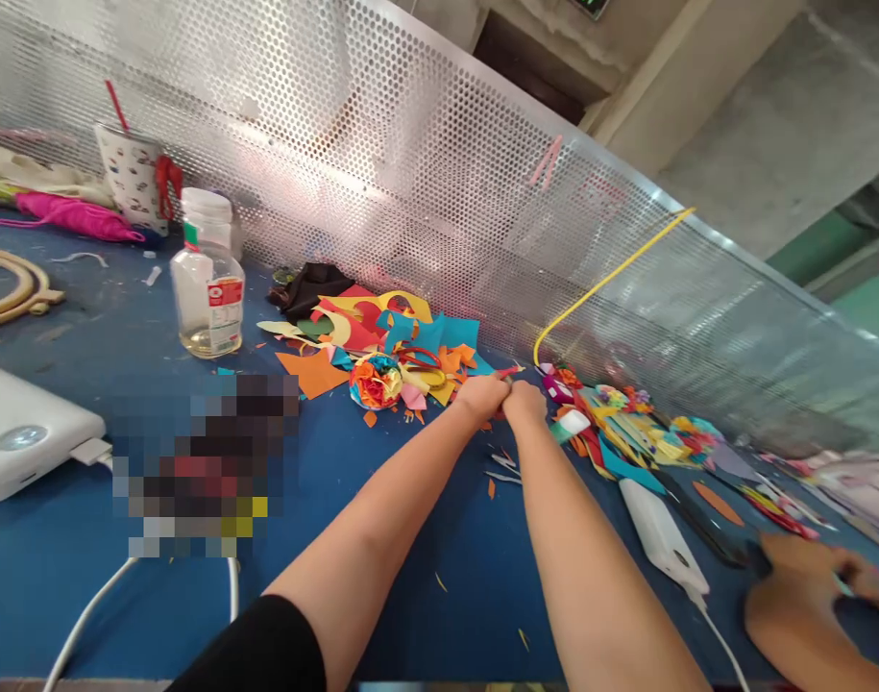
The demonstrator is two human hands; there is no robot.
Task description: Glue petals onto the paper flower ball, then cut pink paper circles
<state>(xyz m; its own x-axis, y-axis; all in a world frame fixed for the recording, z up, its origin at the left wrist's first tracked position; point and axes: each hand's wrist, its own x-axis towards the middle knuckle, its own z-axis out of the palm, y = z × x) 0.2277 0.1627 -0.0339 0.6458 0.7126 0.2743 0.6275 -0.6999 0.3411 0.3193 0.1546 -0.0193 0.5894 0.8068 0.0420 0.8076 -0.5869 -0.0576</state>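
Well, biggest of all is the silvery perforated metal panel running behind my work, and below it the flat blue tabletop that carries everything. Along the foot of the panel spreads a loose heap of red, yellow, blue and orange paper scraps, and further left stands a clear bottle with a red-and-white label. Left of my hands sits a round multicoloured crumpled-paper flower. My left hand and right hand are close together, fingers curled inward; I cannot tell which of them pinches anything. A slim pinkish-red piece shows right where they meet, the rest hidden. With my arms stretched this far, I'd judge it best to brace both wrists, hold lightly and make small, even movements so nothing tears
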